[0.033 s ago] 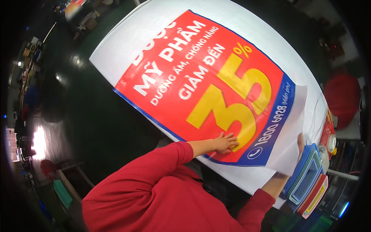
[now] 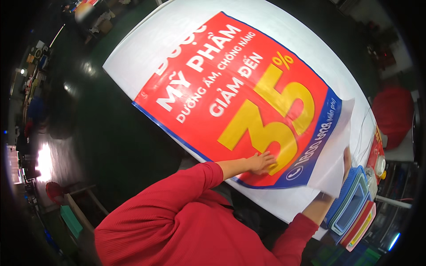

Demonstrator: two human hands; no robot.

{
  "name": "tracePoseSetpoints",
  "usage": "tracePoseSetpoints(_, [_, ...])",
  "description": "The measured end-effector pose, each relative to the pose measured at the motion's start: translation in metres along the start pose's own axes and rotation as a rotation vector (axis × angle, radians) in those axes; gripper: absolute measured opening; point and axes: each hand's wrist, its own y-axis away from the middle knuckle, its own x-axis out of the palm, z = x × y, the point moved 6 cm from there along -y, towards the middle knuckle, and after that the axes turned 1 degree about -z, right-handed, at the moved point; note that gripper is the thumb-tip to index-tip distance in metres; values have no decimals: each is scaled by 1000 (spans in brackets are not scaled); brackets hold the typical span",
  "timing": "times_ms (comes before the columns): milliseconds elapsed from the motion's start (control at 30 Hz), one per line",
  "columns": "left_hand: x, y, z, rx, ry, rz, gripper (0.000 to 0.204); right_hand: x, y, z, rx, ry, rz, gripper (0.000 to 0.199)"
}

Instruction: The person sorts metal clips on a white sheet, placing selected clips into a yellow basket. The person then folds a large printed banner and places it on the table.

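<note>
A large red poster (image 2: 197, 95) with a blue border and white and yellow lettering lies across a white-topped table (image 2: 330, 42). My left hand (image 2: 261, 163) rests on its near edge, fingers spread on the printed face, holding nothing. At the right end, the poster's white margin (image 2: 330, 166) lifts and curls off the table. My right hand (image 2: 347, 158) is behind that margin, gripping it; only a sliver of the hand shows past its edge, and most fingers are hidden.
Beside my right forearm stand nested blue plastic baskets (image 2: 350, 208) and a red one (image 2: 359, 226). A white-capped container (image 2: 380, 165) is just beyond them. A red-covered seat (image 2: 392, 113) stands past the table's right side. Cluttered shelves (image 2: 33, 75) line the far left.
The poster has slid slightly to the right, and its raised white margin has shifted with my right hand. My left hand stays on the near edge, moved a little to the right.
</note>
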Motion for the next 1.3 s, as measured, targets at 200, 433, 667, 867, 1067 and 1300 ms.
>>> tracePoseSetpoints(200, [-181, 92, 182, -413, 579, -669, 36, 196, -60, -42, -197, 259, 460, 38])
tracePoseSetpoints(433, [-329, 263, 373, -591, 1077, -835, 38, 407, -54, -218, -120, 337, 788, 59])
tracePoseSetpoints(667, [-370, 262, 418, -677, 1176, -527, 57, 488, -33, -406, -135, 959, 872, 72])
tracePoseSetpoints(867, [-387, 241, 456, -588, 499, -719, 48, 455, -47, -408, 25, 854, 780, 55])
tracePoseSetpoints(1067, [-408, 225, 432, -569, 106, -833, 39, 337, -103, -363, -25, 870, 312, 34])
tracePoseSetpoints(1300, [-418, 220, 417, -601, -142, -911, 35, 224, -110, -362, -14, 851, 35, 28])
